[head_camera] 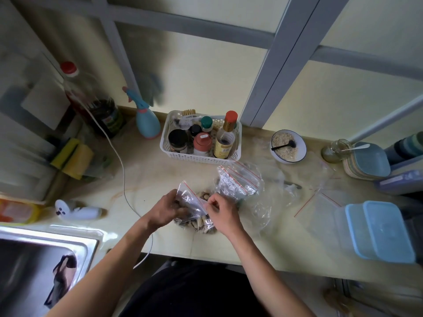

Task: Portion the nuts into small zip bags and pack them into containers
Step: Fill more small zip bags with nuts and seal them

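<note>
Counter (263, 239) space ran from the sink (45, 259) at its left front corner to the blue-lidded containers (380, 232) at its right front edge, still lidded and with nothing packed in them that we could see. Against the back edge stood a white basket (201, 154) of bottles and a bowl (288, 145).

Near the front edge, at the middle, lay the large clear bag of nuts (201, 221), and over it we held one small zip bag (191, 200). Our left hand (167, 208) gripped it from the left side, fingers curled round the plastic; our right hand (223, 211) pinched its right edge between thumb and fingertips. We judged the step to be opening this bag for filling.

To do it well, we thought, each grip should take one wall of the mouth and pull apart, keeping the opening directly over the nuts so spills fall back. Spare zip bags (238, 180) waited just behind, toward the basket.
</note>
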Tool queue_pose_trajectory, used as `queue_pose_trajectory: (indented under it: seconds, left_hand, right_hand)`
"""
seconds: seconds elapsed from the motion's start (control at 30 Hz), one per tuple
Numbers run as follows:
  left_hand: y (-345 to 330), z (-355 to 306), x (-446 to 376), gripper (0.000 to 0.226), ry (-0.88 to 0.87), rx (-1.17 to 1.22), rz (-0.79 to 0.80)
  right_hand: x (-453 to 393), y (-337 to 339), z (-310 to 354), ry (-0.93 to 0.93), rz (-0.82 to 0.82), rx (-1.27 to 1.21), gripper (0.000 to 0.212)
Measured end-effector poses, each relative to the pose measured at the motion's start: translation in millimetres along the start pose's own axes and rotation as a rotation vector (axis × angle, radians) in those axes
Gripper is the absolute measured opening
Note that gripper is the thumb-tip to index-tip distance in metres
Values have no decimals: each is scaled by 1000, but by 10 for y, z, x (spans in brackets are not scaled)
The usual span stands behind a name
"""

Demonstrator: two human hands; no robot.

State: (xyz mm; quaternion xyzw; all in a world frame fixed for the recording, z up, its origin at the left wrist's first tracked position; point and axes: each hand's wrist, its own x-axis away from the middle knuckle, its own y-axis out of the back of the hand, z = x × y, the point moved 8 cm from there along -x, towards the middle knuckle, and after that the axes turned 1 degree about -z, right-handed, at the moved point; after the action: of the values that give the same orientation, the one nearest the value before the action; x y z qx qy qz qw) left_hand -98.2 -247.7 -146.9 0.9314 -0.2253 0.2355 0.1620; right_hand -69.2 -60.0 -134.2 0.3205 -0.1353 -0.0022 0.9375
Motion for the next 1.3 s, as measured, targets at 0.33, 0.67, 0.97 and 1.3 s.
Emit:
queue_pose_trajectory:
  seconds: [0.33,0.67,0.97,1.3]
  left_hand:
    - [298,-333,-157,20,-163,158,-76]
    - [521,-504,-789,53,-61,104,-374]
    - [321,-286,-849,105,196,-183,-688]
    - [216,-529,-345,65,147,-251,-785]
  right_hand:
    - [-350,0,615,-13,173,-152,19]
    - [-968,234,493,-99,-160,131,43]
    - [-1046,195,221,-203,-225,-6,53]
    - [-747,328,197,-229,-283,-106,53]
